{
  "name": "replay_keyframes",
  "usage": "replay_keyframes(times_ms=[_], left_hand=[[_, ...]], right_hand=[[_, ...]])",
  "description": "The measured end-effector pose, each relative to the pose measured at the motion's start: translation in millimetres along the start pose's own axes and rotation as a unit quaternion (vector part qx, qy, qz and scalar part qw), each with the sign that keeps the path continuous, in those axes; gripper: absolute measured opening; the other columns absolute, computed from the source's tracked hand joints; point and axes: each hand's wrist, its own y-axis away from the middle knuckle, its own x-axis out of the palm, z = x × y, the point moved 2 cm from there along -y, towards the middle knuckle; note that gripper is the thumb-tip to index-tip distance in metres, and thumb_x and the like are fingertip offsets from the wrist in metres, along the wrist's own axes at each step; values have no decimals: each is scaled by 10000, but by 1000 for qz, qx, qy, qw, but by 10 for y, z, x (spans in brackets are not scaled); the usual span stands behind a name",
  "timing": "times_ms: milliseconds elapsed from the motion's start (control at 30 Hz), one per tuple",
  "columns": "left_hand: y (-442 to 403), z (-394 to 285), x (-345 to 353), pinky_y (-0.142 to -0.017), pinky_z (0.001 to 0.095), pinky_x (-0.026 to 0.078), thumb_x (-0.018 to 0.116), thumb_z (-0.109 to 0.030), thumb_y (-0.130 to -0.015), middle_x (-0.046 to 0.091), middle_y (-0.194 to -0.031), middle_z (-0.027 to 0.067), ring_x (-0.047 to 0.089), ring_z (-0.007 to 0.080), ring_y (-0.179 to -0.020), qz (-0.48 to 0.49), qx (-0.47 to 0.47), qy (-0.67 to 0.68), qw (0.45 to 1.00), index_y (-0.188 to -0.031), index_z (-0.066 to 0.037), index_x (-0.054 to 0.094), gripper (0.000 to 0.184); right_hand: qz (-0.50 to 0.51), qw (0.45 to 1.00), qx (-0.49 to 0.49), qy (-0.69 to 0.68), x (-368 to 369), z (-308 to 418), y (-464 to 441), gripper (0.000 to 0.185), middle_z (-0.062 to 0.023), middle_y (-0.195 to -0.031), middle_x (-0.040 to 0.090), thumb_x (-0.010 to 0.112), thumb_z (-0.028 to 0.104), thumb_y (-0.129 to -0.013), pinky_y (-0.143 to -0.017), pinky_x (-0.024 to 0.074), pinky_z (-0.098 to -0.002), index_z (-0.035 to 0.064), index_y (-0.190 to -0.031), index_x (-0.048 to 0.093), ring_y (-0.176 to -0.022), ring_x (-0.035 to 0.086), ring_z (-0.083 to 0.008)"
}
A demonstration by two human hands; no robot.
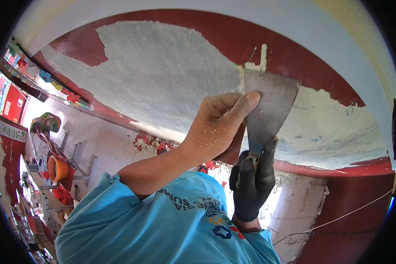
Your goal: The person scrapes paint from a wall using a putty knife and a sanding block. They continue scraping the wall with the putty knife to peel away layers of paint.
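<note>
A wide metal scraper (270, 105) stands upright before the wall, its broad blade edge at the top. My right hand (253, 187), in a black glove, is closed around the handle, which is mostly covered. My bare left hand (222, 121) is at the blade's left side, thumb lying on the metal and the other fingers curled, partly out of sight. Pale crumbs dot the left hand and forearm. Behind the blade is a curved wall surface with red paint (163, 20) around a large bare grey patch (163, 70). Cream filler (263, 57) shows just above the blade.
Paint flakes (149, 143) lie on the tiled floor (105, 141). At left are an orange bucket (56, 169), metal-legged furniture (79, 163) and colourful flower decorations (57, 86). A thin cable (325, 225) runs across the lower right, near a dark red surface (352, 198).
</note>
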Motion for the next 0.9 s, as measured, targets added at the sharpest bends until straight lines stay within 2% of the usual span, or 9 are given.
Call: replay_keyframes(times_ms=[33,167,300,400,433,533,667,767,900], left_hand=[[-28,-22,-12,-331,178,254,578,-386,-864,501,-481,-25,404,13,-367,13,8,-12,1000,-677,-80,627,362],[-112,84,15,-285,180,227,575,-384,-866,465,-429,-31,379,21,-305,-22,86,2,996,-683,-71,618,365],[19,-4,59,-298,186,212,565,-375,-875,450,-420,-38,347,12,-308,3,-14,-6,1000,-681,-76,615,360],[-60,-46,27,-300,185,208,557,-377,-879,451,-425,-43,347,6,-314,-17,22,-31,999,-680,-84,615,359],[-55,-43,44,-300,185,208,557,-377,-879,451,-425,-43,347,6,-314,-17,20,-31,999,-680,-84,615,359],[3,-9,74,-304,184,206,567,-387,-871,451,-432,-45,349,3,-323,-32,-7,19,999,-672,-91,613,359],[-46,-95,83,-310,174,215,591,-391,-855,456,-442,-53,355,0,-332,-7,45,5,999,-669,-85,615,359],[2,-33,73,-314,169,215,588,-383,-859,459,-447,-56,359,0,-338,-35,3,-15,999,-671,-80,614,358],[-103,-12,15,-311,171,217,593,-395,-852,458,-446,-54,363,4,-335,-46,56,-48,996,-662,-82,606,366]], right_hand=[[4,996,36,-79,-2,26,-32,556,-68,-698,508,436,105,-885,-369,342,-191,2,-1388,221,-425,419,-57],[-16,999,-1,-27,48,12,-73,553,-59,-669,504,434,102,-887,-372,336,-195,3,-1388,223,-428,422,-56],[12,990,96,-101,-56,61,-10,575,-69,-705,562,521,32,-860,-487,426,-231,-13,-1372,262,-545,508,-88],[4,997,14,-76,36,38,-94,552,-52,-698,506,425,55,-879,-369,344,-198,6,-1389,221,-434,418,-53],[-7,999,-42,10,49,-26,-83,552,-48,-678,498,417,44,-875,-368,347,-199,5,-1389,220,-430,414,-51],[-8,999,-2,-52,5,16,-66,547,-49,-660,491,409,35,-876,-365,349,-201,7,-1389,222,-427,415,-52],[-5,998,-59,20,8,0,-137,541,-52,-647,491,408,29,-877,-366,340,-188,11,-1388,230,-429,419,-50],[-10,999,-5,-51,26,-19,-100,544,-44,-648,489,412,23,-873,-371,339,-186,13,-1387,235,-428,410,-48],[14,997,2,-78,-16,-21,-133,546,-38,-658,490,410,20,-872,-372,336,-180,29,-1391,239,-431,397,-45]])
